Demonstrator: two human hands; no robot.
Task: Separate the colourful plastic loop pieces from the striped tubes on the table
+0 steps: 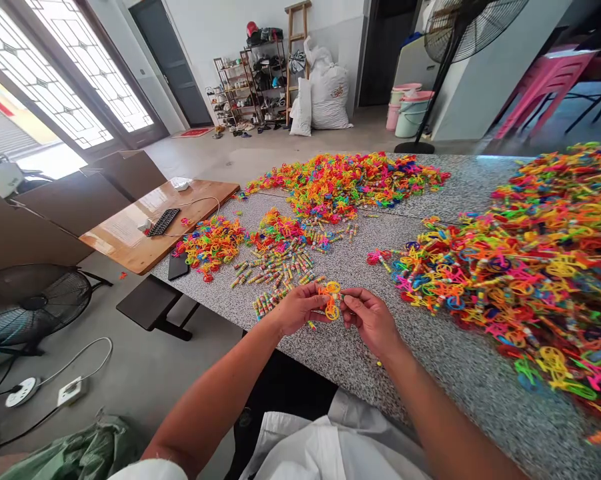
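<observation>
Above speckled table (340, 357) | left fingers (316, 301), right fingers (356, 304) pinch orange piece (332, 311) | sack print (338, 92) unreadable

A strip of bare speckled tabletop (353, 257) leaves a hand room to pass low between the scattered tubes (280, 267) and the big right-hand heap (530, 267). The far heap (345, 183) closes off most of its far end (a few loose tubes lie at that heap's near edge). To the left, the small heap (213, 243) and a dark flat object (179, 267) block a low sweep toward the wooden table (125, 243).
</observation>
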